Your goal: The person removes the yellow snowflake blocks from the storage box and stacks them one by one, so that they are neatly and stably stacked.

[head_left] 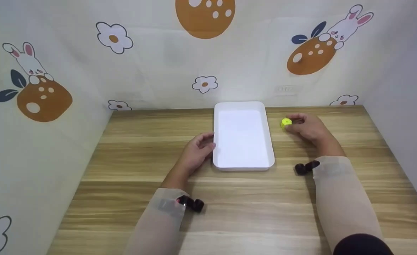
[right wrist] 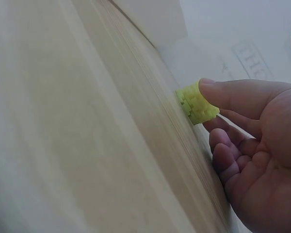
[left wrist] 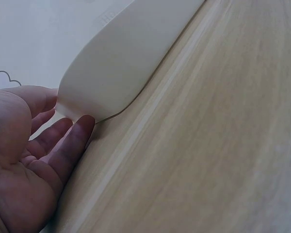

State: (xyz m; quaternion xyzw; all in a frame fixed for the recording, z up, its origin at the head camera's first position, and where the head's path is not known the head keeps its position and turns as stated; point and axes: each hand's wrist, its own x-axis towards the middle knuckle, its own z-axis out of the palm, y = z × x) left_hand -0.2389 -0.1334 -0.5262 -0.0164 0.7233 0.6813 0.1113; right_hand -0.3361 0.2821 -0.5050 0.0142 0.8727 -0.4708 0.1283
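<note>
A white rectangular tray (head_left: 244, 138) lies on the wooden table, its inside bare. At its left long side is my left hand (head_left: 198, 150), thumb and fingertips touching the rim and outer wall with the fingers loosely bent. The left wrist view shows the tray's outer wall (left wrist: 121, 63) up close beside that left hand (left wrist: 34, 145). To the right of the tray, my right hand (head_left: 309, 128) pinches a small, round, bright yellow-green block (head_left: 286, 123) between thumb and fingers. Notches mark the sides of this block (right wrist: 194, 104) in the right wrist view, where it sits close to the tabletop.
The wood-grain table (head_left: 141, 152) ends at a back wall (head_left: 159, 71) hung with a sheet printed with rabbits, flowers and orange shapes. Pale panels close in the left and right sides. Black cameras (head_left: 194, 204) are strapped at both wrists.
</note>
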